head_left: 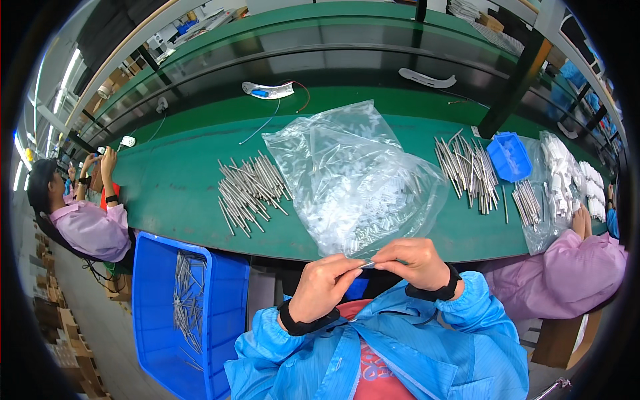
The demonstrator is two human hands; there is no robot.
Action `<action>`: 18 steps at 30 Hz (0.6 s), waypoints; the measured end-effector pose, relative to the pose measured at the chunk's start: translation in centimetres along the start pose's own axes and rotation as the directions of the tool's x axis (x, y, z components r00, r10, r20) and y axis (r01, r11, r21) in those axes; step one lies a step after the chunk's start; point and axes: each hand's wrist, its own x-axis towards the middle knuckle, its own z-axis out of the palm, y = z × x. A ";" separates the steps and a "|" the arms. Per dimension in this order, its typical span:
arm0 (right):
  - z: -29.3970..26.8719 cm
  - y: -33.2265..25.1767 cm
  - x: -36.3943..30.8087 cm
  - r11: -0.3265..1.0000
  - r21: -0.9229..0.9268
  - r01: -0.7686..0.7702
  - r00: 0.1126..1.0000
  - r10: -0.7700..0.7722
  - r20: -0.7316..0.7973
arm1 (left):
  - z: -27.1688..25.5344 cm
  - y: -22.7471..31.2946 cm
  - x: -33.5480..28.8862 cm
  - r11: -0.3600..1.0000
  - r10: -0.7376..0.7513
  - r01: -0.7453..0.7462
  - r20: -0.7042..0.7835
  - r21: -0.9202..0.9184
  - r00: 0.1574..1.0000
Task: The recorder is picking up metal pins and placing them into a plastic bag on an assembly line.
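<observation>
My left hand and my right hand meet at the table's front edge. Between their fingertips is a short bit of thin metal tube, pinched from both sides; most of it is hidden by the fingers. Just beyond lies a large clear plastic bag, spread open, with many small clear and white plastic pieces in it. To its left a loose pile of metal tubes rests on the green table. Another pile of metal tubes sits right of the bag.
A large blue bin with metal tubes inside stands lower left. On the table's right are a small blue tray, more tubes and white bundles. A conveyor runs behind. People in pink sleeves work on both sides.
</observation>
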 end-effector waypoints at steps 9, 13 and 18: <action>-0.3 -0.8 0.5 0.999 0.040 0.008 0.999 -0.010 0.044 | -0.6 0.3 0.2 0.980 -0.148 0.160 0.107 -0.116 0.983; -0.3 0.2 -0.1 0.975 -0.096 0.198 0.980 -0.195 0.047 | -0.3 0.1 0.8 0.981 -0.126 0.150 0.181 -0.124 0.975; -1.5 0.1 -1.7 0.915 -0.201 0.350 0.935 -0.356 0.008 | -0.2 -1.0 2.3 0.773 -0.290 0.544 0.581 -0.326 0.761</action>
